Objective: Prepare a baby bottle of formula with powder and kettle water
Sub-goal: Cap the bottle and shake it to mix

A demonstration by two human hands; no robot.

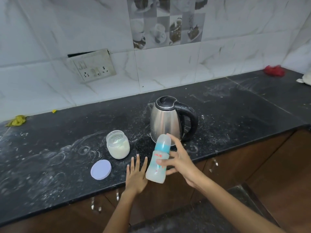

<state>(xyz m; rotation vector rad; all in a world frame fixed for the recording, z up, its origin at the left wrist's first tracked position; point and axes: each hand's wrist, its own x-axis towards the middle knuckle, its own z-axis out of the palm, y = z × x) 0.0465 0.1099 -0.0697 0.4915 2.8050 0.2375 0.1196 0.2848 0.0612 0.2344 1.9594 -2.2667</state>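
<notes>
Black powder-dusted counter [235,105] | right hand [180,161] grip grasping bottle [158,159] | left hand [136,174] flat, released

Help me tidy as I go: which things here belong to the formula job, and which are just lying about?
For the job: baby bottle in the right hand, kettle, open powder jar, its lid.
Lying about: red cloth, yellow scraps.

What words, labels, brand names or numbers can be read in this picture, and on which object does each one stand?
Baby bottle: a short word in red letters below the blue collar, too blurred and tilted to read.
Baby bottle, lower down: small red marks, too blurred to tell.
Kettle, powder jar, purple lid, wall socket plate: no text can be seen.
</notes>
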